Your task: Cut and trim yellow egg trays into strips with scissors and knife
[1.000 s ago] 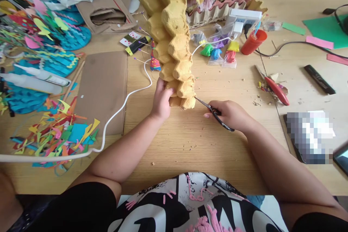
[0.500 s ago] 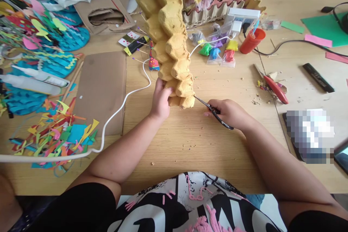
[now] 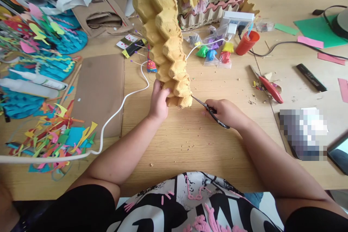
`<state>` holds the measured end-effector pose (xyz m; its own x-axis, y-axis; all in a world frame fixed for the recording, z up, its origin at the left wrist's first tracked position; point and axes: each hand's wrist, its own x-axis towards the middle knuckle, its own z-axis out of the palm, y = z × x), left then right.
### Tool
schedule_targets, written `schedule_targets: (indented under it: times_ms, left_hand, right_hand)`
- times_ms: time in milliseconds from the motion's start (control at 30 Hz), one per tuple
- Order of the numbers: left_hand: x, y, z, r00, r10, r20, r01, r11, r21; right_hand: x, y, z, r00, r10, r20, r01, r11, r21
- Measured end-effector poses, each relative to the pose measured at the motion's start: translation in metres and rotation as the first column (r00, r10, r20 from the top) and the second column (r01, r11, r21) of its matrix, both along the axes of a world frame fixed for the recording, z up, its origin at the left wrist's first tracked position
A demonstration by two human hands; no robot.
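A long strip of yellow egg carton (image 3: 174, 45) stands raised and tilted in front of me, its upper end leaving the top of the view. My left hand (image 3: 160, 100) is closed round its lower left side. In my right hand (image 3: 224, 112) is a pair of black-handled scissors (image 3: 210, 111), with my fingers round the handles. The blades point left, and their tips meet the carton's lower right edge. How far they reach into it I cannot tell. Small crumbs lie on the table (image 3: 174, 148) below.
More egg cartons (image 3: 214, 11) are piled at the back, beside a white power strip (image 3: 237, 16) and a red cup (image 3: 247, 42). A red utility knife (image 3: 271, 88) lies at right. Paper scraps (image 3: 59, 137), a cardboard sheet (image 3: 98, 94) and a white cable (image 3: 114, 107) are at left.
The whole view has shifted slightly, so the table items sit a little further left. Both hands keep their hold on the carton and scissors, nearly unmoved.
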<state>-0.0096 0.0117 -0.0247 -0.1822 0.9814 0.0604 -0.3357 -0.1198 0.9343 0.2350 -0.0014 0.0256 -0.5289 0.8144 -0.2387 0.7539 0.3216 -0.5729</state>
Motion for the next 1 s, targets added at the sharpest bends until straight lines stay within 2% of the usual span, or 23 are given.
schedule_targets:
  times_ms: [167, 267, 567, 800, 1000]
  left_hand:
    - [0.0, 0.001, 0.001, 1.0, 0.016, -0.005, -0.016, 1.0, 0.002]
    - [0.0, 0.001, 0.001, 1.0, 0.018, -0.006, -0.018, 1.0, -0.006]
    - [-0.001, 0.0, -0.001, 1.0, -0.029, -0.01, 0.029, 0.999, 0.021]
    - [0.001, -0.003, 0.007, 0.994, -0.087, 0.065, 0.088, 0.996, -0.005]
    - [0.0, -0.003, 0.008, 0.989, -0.12, 0.088, 0.122, 0.992, -0.015]
  right_hand:
    - [-0.006, -0.004, -0.001, 0.994, -0.055, 0.095, 0.051, 0.998, 0.042]
    - [-0.007, -0.005, -0.001, 0.993, -0.066, 0.099, 0.061, 0.997, 0.052]
    - [0.002, -0.002, 0.002, 1.0, 0.002, 0.01, -0.002, 1.0, 0.025]
    - [0.009, -0.001, 0.001, 0.996, 0.039, -0.085, -0.039, 0.999, 0.0]
    - [0.009, -0.002, -0.004, 0.994, 0.038, -0.105, -0.034, 0.999, 0.04]
